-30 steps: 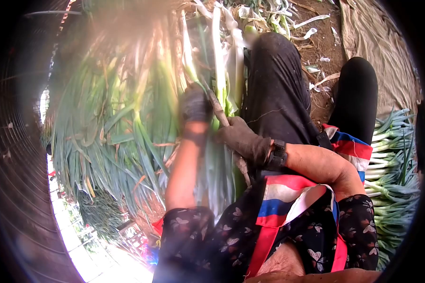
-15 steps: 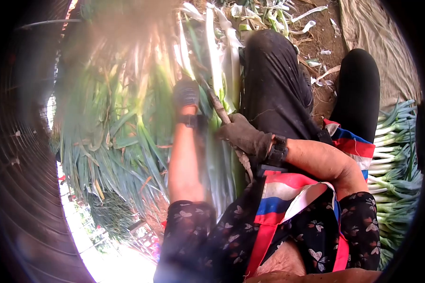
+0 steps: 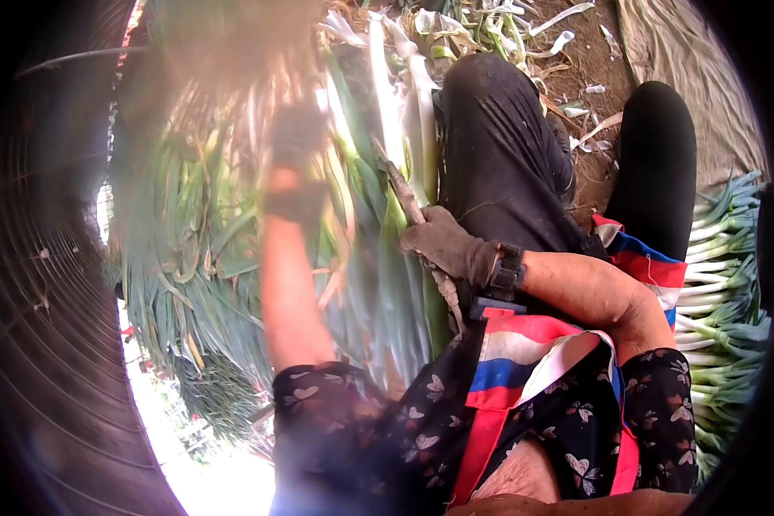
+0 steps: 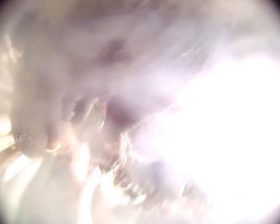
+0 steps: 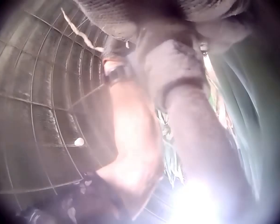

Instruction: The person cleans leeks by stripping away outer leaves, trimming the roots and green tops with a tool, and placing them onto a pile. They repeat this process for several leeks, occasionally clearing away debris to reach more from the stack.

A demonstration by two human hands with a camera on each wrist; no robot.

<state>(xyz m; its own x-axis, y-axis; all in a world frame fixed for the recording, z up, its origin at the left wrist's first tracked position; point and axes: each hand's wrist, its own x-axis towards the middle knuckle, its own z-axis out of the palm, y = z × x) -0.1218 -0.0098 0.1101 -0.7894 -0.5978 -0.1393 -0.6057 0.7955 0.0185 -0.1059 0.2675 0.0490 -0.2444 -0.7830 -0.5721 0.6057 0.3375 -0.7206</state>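
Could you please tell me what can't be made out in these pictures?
Left hand: grasp lost to blur in the head view, blur and glare in the left wrist view.
Tool: middle hidden by the right hand, head view.
Left stalks: upper ends behind a hazy blur, head view.
Right stalks: lower part cut off by the picture's edge, head view.

Head cam, facing down, shares L forearm [image 3: 290, 279] w/ R-wrist view.

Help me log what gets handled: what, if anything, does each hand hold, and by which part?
In the right hand: a rough stick-like tool, the grip near its middle, both ends sticking out. The left hand is too blurred to tell.
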